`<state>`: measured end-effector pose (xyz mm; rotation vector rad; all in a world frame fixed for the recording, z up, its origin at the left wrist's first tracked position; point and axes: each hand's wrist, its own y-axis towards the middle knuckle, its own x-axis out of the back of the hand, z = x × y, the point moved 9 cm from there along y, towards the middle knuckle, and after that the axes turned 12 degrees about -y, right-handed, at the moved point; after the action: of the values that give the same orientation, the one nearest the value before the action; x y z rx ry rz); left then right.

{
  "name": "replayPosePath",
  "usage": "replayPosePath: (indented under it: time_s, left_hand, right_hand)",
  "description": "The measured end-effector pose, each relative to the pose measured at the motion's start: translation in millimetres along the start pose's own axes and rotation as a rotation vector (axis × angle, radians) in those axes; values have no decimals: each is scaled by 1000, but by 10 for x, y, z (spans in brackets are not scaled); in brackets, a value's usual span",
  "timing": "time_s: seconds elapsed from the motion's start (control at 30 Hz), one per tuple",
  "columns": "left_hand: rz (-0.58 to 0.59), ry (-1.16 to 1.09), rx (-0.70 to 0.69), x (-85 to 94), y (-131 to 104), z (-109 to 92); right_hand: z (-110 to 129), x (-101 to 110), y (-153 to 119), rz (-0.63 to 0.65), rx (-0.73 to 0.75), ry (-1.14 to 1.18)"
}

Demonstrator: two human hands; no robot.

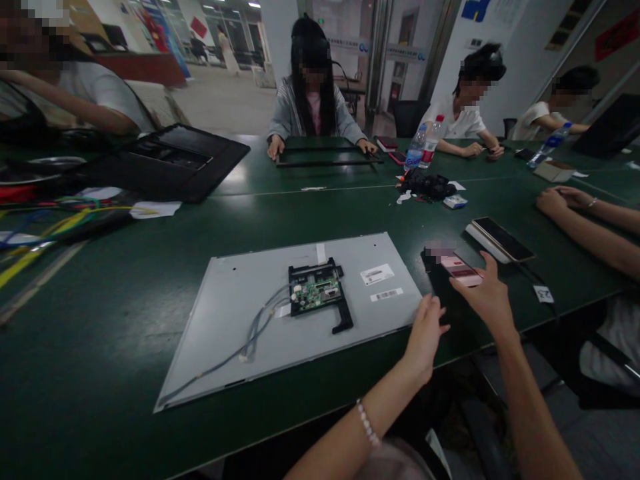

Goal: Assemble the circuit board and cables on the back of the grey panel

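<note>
A flat grey display panel lies back side up on the table before me. Mounted near its middle is a green circuit board in a black plastic bracket; a bundle of grey cables runs from the board to the panel's near left corner. My left hand is beside the panel's right corner, empty, fingers loosely bent and apart. My right hand is at the near end of a phone with a lit screen, thumb and forefinger spread around it. Whether they touch the phone is unclear.
Right of the phone lies another dark-screened device. Black scraps and bottles stand further back. Opposite, a person holds a black frame. A black housing and coloured wires lie left. Someone's arms rest at right.
</note>
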<state>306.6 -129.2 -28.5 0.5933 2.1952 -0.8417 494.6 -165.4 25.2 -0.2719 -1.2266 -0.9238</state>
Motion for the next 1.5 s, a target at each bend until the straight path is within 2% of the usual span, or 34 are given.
replayPosePath:
  time_s: [0.07,0.17,0.27,0.37,0.47,0.6,0.77,1.07,1.27,1.5]
  left_hand:
    - [-48,-210,49,-188,207,249]
    - [-75,-368,5,-320,316,368]
    - [-49,-415,-63,-287,212,282]
    - [52,-385,-107,-242,46,97]
    - [64,-326,-163,-146,-81,-115]
    - [51,-304,-180,-66,-204,-311]
    - [101,-293,-191,-57,-383,-412]
    - [157,-313,-202,110,-662,-287]
    - [136,-210,-222,201,-758,-213]
    - [139,-247,-187,184,-758,-158]
  right_hand:
    - [102,90,-232,26,5,52]
    - [260,186,-570,36,23,134]
    - [395,307,-830,-76,52,208]
    - [556,399,-1015,-180,119,256]
    - [753,477,-1155,-229,205,283]
    - [948,580,-1290,-230,280,326]
    - [1028,697,-1359,-199,337,353]
    - [1181,709,-1625,-124,509,147]
    - [1183,690,-1807,-98,530,40]
    - [1142,689,-1799,-116,517,-3]
